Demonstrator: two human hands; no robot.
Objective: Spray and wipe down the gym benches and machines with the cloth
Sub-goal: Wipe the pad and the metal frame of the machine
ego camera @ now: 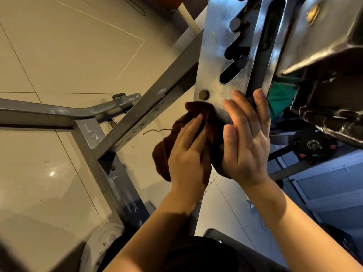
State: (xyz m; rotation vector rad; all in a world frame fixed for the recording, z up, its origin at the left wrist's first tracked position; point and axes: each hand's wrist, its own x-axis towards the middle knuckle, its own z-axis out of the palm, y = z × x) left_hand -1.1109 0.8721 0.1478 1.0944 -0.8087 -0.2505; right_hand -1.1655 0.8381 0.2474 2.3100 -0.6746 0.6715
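A brown cloth (198, 110) is pressed against the lower end of a shiny steel adjustment plate (214, 61) of a gym bench. My left hand (188, 154) lies on the cloth with straight fingers, pushing it against the plate just below a bolt (203, 94). My right hand (247, 138) rests flat on the plate beside the cloth, fingertips reaching the edge of the slotted upright (263, 48). Part of the cloth hangs below and between both hands. The dark padded bench underside (330, 61) is at the upper right.
Grey frame tubes (86, 134) of the machine cross the tiled floor (59, 55) at the left and centre. A black weight plate (314, 146) lies at the right beside a pale blue cabinet (332, 185). A white shoe (104, 244) shows at the bottom.
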